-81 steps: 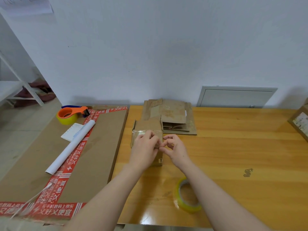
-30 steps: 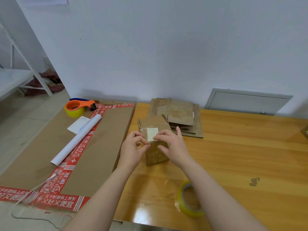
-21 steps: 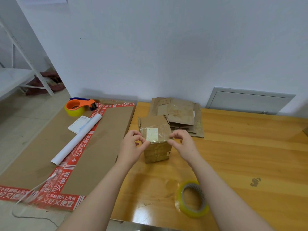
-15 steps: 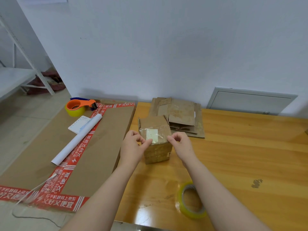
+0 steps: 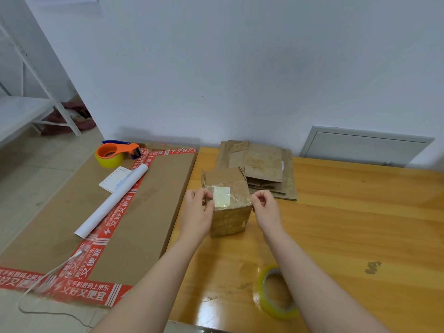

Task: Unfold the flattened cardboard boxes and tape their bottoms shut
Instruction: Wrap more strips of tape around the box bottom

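Observation:
A small unfolded cardboard box (image 5: 229,218) stands on the wooden table (image 5: 348,224) with clear tape and a pale label across its top. My left hand (image 5: 197,212) rests against the box's left side, thumb and fingers pinching the tape end at the top left edge. My right hand (image 5: 265,207) is at the top right corner, fingers curled and pinching the tape end there. A stack of flattened cardboard boxes (image 5: 262,164) lies just behind. A roll of clear yellowish tape (image 5: 276,295) lies near the table's front edge, partly behind my right forearm.
A large flat cardboard package (image 5: 125,212) with red printed tape lies left of the table. On it sit an orange tape dispenser (image 5: 116,152), a white paper roll (image 5: 113,200) and a small note pad (image 5: 115,177). A white wall and grey hatch (image 5: 365,147) are behind.
The box was turned and set upright. My hands moved from its top face out to its left and right top edges, smoothing the tape down the sides.

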